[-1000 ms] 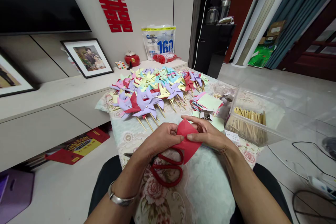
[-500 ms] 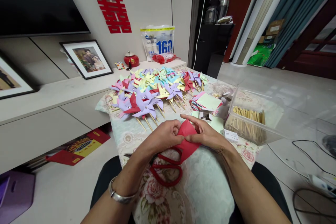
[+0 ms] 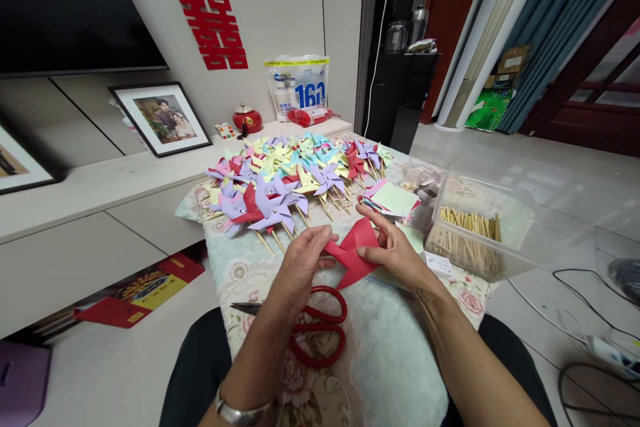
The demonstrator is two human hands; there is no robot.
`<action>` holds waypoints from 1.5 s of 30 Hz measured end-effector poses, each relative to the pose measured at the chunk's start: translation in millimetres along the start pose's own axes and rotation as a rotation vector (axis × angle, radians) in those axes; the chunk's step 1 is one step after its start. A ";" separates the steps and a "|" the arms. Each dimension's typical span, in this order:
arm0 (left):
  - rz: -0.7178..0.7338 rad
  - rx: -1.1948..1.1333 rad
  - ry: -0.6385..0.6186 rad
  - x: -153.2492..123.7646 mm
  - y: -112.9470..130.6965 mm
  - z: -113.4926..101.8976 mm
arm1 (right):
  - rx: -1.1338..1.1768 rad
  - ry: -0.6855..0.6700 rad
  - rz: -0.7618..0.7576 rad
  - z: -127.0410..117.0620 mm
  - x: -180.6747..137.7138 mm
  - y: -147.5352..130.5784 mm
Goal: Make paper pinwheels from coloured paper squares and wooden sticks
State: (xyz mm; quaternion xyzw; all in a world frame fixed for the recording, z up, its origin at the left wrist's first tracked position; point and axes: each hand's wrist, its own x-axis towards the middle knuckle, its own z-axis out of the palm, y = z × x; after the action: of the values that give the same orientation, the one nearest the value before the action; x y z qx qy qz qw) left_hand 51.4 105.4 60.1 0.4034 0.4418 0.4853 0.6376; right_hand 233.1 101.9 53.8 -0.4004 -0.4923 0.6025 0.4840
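A piece of red paper (image 3: 354, 250) with folded-in corners is up between my two hands, above the tablecloth. My right hand (image 3: 395, 250) pinches its right side, thumb on top and fingers behind. At its left corner is my left hand (image 3: 306, 263), fingers bent against the paper's edge; part of that contact is hidden. Scissors with red handles (image 3: 341, 345) lie below my left forearm, which covers part of the blades. Beyond my hands, many paper pinwheels (image 3: 280, 203) on wooden sticks are heaped in purple, red, yellow and blue.
A stack of coloured paper squares (image 3: 395, 197) lies right of the pinwheels. Farther right stand a clear plastic box (image 3: 510, 255) of wooden sticks and a small white box (image 3: 439, 263). A cabinet (image 3: 150, 177) with framed photos runs along the left.
The red paper has turned and spread, showing a folded pinwheel-like shape. My left hand has shifted left to its corner, uncovering more of the scissors. The view has tilted slightly.
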 end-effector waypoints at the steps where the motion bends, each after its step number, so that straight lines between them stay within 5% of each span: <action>1: -0.024 -0.068 -0.002 -2.3 -4.9 3.2 | 0.000 0.030 -0.023 0.5 0.8 -0.2; 6: -0.040 -0.187 -0.042 -7.4 -27.3 24.5 | -0.014 0.105 -0.107 2.6 3.3 2.8; 11: 0.010 -0.234 0.089 -2.7 -38.8 36.5 | -0.035 0.128 -0.137 5.6 3.9 5.8; 45: -0.094 -0.261 0.018 -7.9 -42.3 32.1 | 0.112 0.183 0.006 6.7 3.8 6.0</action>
State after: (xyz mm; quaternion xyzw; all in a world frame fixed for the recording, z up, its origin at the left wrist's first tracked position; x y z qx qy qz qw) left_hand 92.0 86.3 30.6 0.2916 0.3993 0.5117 0.7027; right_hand 224.8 103.9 49.2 -0.4275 -0.4106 0.5915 0.5466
